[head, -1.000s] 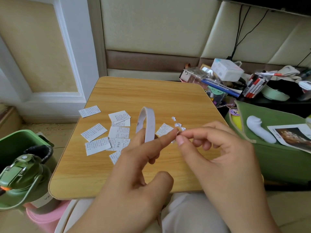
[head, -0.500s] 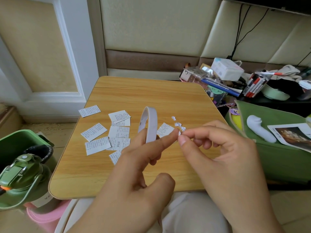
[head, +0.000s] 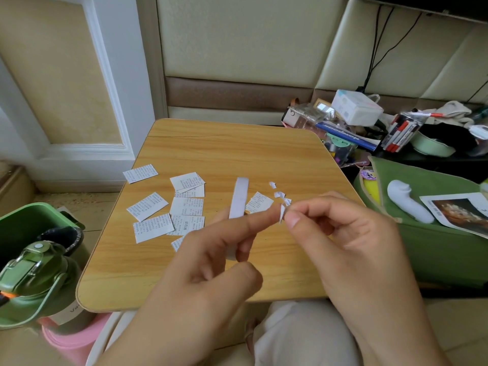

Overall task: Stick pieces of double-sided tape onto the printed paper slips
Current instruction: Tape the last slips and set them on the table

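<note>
Several printed paper slips (head: 151,206) lie scattered on the left half of the small wooden table (head: 227,151); one more slip (head: 259,202) lies near the middle. My left hand (head: 211,262) holds a white roll of double-sided tape (head: 239,198) upright over the table, index finger stretched toward the right hand. My right hand (head: 351,239) pinches a small white piece of tape (head: 282,213) between thumb and forefinger, right at the left index fingertip. A few tiny white scraps (head: 277,192) lie just beyond the fingers.
A green bottle (head: 31,276) and green bin (head: 23,225) stand left of the table. A green bag (head: 433,233) with a white device (head: 408,204) and a photo card (head: 459,212) sits to the right. Pens, boxes and clutter (head: 356,120) crowd the back right.
The tape roll has turned edge-on and more upright in my left hand. The small piece between the fingertips now stands clearly visible, pulled free from the roll.
</note>
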